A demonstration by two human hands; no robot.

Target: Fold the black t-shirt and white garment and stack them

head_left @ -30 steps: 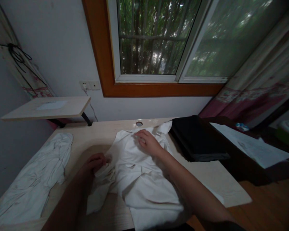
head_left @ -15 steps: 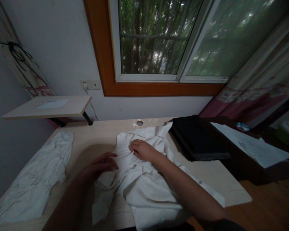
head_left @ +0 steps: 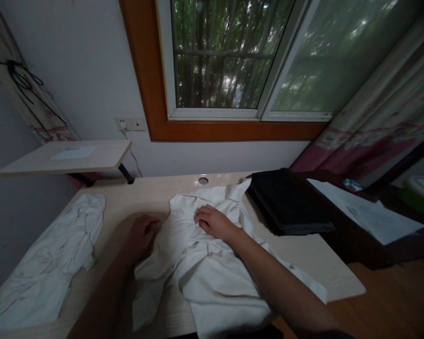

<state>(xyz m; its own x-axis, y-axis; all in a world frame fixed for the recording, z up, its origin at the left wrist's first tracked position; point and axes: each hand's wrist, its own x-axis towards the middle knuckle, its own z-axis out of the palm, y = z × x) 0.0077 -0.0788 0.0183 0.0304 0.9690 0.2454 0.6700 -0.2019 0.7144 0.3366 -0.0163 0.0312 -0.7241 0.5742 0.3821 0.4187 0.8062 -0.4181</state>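
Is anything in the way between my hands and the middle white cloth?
Nothing visible. Your right hand is on the cloth; your left hand is by its left edge, contact unclear, nothing showing between. The black pile lies right of both hands, out of the way.

We have room to pass a hand along the desk (head_left: 150,188) between the white bundle (head_left: 53,259) and the white cloth (head_left: 222,278), though our left hand (head_left: 144,233) fills part of that lane. At the back left, the raised shelf (head_left: 102,161) and its black legs (head_left: 126,174) block us. The black stack (head_left: 288,202) bars our right; nearer us, desktop lies open.
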